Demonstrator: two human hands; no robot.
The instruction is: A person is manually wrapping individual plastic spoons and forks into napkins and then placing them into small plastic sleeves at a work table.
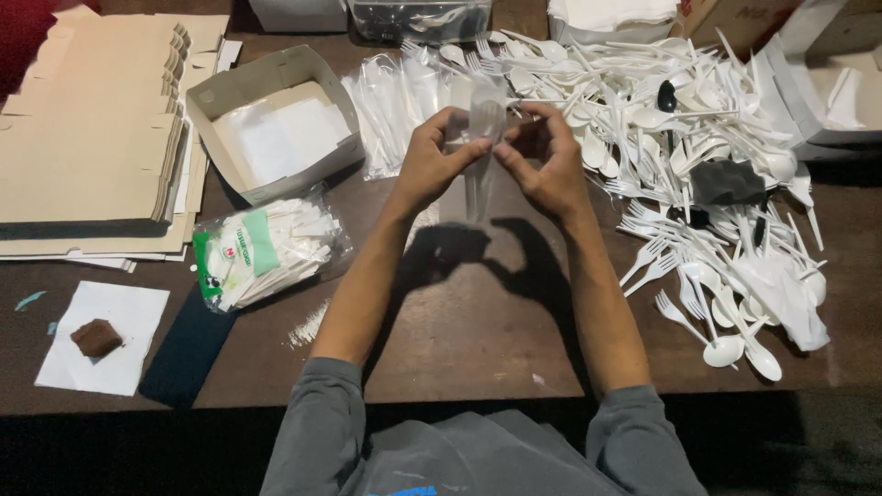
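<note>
My left hand (430,163) and my right hand (546,163) meet above the middle of the brown table (478,321). Together they pinch the top of a narrow clear plastic sleeve (479,179) that hangs down between them, with white plastic cutlery showing inside it. A big heap of white plastic forks and spoons (680,147) spreads to the right of my right hand. A stack of clear sleeves (395,106) lies just behind my left hand.
An open cardboard box (276,119) holding white sheets stands left of my hands. A clear bag of white sachets (266,250) lies near it. Flat cardboard sheets (92,129) pile up at far left. A white napkin with a brown piece (96,338) sits at the near left.
</note>
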